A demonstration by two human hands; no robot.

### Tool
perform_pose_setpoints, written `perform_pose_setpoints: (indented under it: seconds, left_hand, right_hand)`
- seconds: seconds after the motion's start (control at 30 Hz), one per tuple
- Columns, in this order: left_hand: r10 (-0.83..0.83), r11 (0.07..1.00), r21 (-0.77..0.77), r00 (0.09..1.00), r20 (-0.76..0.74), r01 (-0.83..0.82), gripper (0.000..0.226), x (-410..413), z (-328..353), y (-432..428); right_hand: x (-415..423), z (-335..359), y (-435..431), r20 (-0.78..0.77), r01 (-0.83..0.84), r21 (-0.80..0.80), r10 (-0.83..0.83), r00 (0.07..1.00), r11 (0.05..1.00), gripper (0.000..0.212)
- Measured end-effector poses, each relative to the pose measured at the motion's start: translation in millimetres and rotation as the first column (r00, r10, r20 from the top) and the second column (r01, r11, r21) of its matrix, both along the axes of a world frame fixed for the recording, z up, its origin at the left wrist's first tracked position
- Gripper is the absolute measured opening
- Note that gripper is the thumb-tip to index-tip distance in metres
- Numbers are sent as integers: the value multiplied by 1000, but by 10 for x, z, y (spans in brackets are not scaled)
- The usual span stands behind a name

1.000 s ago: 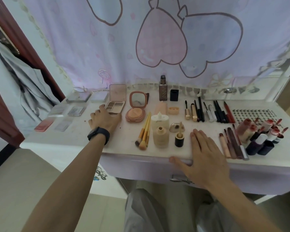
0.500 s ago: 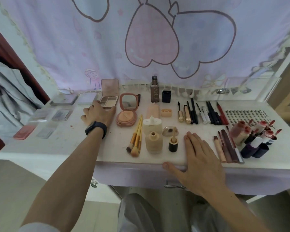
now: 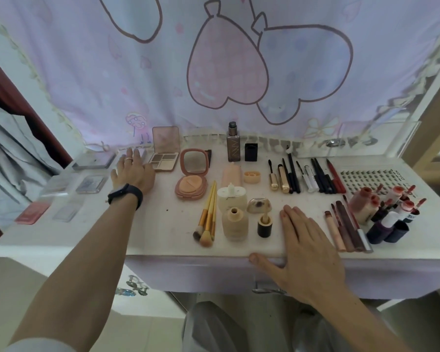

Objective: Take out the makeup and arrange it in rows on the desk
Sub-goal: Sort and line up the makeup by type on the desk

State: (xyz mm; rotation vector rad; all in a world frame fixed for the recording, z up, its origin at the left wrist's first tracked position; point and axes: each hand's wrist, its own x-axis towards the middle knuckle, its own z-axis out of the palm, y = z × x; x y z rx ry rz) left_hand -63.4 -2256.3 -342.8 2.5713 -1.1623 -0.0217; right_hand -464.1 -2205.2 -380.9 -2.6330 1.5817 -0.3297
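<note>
Three gold-handled brushes (image 3: 207, 214) and two open compacts lie in rows on the desk (image 3: 163, 232). The left hand (image 3: 134, 171), spread flat and empty, rests just beside the eyeshadow palette (image 3: 164, 151) near the back edge. The right hand (image 3: 308, 252) lies splayed at the front edge.

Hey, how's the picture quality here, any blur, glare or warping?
Head view: soft, even light with faint shadows; wide-angle bending bows the desk edge and the curtain; the clear cases at far left look smeared; the left hand and right hand are reasonably sharp.
</note>
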Motion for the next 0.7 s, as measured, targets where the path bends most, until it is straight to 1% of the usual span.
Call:
perform_pose_setpoints:
  seconds: [0.07, 0.13, 0.2, 0.27, 0.43, 0.5, 0.63, 0.7]
  left_hand:
    - [-63, 985, 159, 998, 13, 60, 59, 112, -1, 17]
    - [-101, 973, 212, 994, 43, 90, 57, 165, 10, 36]
    - [-121, 975, 200, 986, 116, 96, 53, 176, 35, 82]
    - [-123, 977, 193, 981, 153, 92, 50, 160, 57, 157]
    - [-85, 990, 118, 994, 74, 75, 52, -33, -8, 437]
    - [-85, 993, 86, 993, 79, 78, 52, -125, -28, 557]
    - [-67, 998, 5, 995, 80, 67, 43, -284, -50, 776]
    - [-57, 998, -2, 994, 98, 57, 43, -380, -67, 878]
  right_hand:
    - [-1, -3, 0, -2, 2, 2, -2, 1000, 1000, 117]
    - [1, -5, -3, -3, 2, -3, -2, 1000, 1000, 116]
    - [2, 2, -5, -9, 3, -3, -3, 1000, 1000, 117]
    - [-2, 1, -6, -9, -3, -5, 3, 1000, 1000, 117]
    - [-13, 8, -12, 13, -7, 5, 7, 1000, 1000, 120]
    - [-18, 9, -10, 21, -12, 18, 12, 1000, 1000, 121]
    - [-38, 4, -10, 34, -23, 16, 23, 999, 1000, 118]
    - [-48, -10, -5, 35, -27, 15, 27, 999, 1000, 117]
